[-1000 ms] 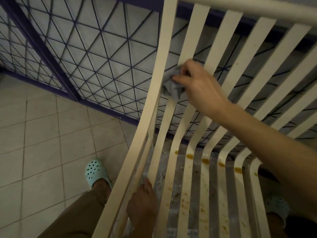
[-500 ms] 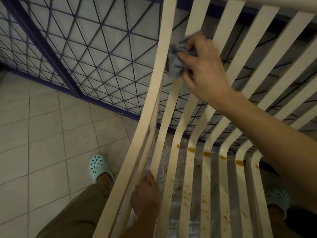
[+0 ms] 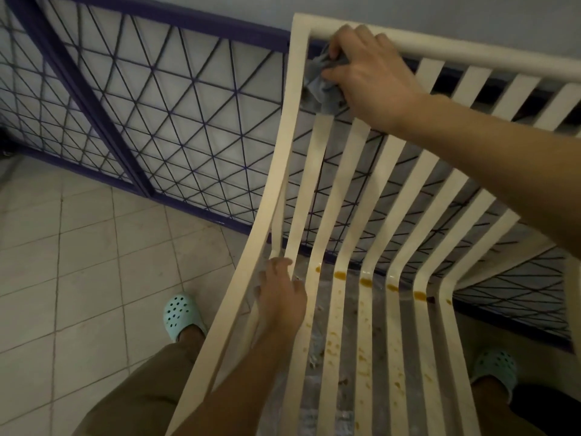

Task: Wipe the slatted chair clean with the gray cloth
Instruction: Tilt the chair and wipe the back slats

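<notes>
The cream-colored slatted chair fills the right side of the view. Its long flat slats run down the back, bend, and go on along the seat. A round bar runs across the top of the back.

The crumpled gray cloth is near the top left corner of the chair back, just under the top bar. It sits on the upper ends of the first slats beside the left side rail. The right hand grips the cloth, with the fingers curled around it and pressing it on the slats. The fingertips reach up to the top bar.

The left hand is low down, where the back bends into the seat. It rests on the slats next to the left side rail, with its fingers bent over one slat. How tightly it holds, I cannot tell.

Orange-brown spots sit in a row along the bend of the slats, and smaller ones are sprinkled down the seat.

Behind the chair is a dark purple metal grille with crossing bars. The floor is pale square tile. A mint green clog with holes is on the left of the chair, and another one is on the right. One leg wears olive brown pants.
</notes>
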The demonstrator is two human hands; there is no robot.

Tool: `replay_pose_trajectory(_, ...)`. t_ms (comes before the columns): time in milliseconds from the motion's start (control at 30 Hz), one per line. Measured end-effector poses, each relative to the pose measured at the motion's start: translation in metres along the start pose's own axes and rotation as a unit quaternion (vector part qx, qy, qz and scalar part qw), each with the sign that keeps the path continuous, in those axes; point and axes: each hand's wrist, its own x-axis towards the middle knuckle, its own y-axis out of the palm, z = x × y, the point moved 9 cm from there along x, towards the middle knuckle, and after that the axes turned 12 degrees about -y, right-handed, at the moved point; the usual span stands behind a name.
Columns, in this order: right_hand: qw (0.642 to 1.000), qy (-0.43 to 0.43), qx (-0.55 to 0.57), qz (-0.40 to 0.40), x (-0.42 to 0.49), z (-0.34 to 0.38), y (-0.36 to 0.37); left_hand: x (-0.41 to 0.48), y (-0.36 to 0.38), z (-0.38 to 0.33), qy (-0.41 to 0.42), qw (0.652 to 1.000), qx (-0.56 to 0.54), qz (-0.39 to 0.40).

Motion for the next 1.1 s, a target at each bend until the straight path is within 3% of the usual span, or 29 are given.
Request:
replay_pose_trajectory(100,1.000,0.000,-0.007,0.012,0.000,0.000,-0.001,0.000,-0.055,-0.092,0.169,0.983,-0.075,-0.018)
replay_pose_trajectory(200,1.000,0.013,0.007,0.007,-0.009,0.007,0.005,0.011,-0.125,-0.137,0.263,0.954,-0.078,-0.122)
replay_pose_trajectory(300,0.999,0.041,0.026,0.014,-0.022,0.018,0.018,0.044,-0.156,-0.118,0.192,0.962,-0.019,-0.195)
replay_pose_trajectory(433,0.994,0.068,0.072,0.040,-0.036,0.033,0.045,0.063,-0.110,-0.060,0.046,0.998,-0.011,-0.029)
replay_pose_trajectory(700,0.989,0.052,0.122,0.066,-0.049,0.073,0.077,0.057,-0.104,-0.067,0.095,0.988,0.109,-0.054)
replay_pose_trajectory(1100,0.979,-0.043,0.107,0.170,-0.075,0.130,0.111,0.051,-0.107,-0.071,0.088,0.987,0.128,-0.051)
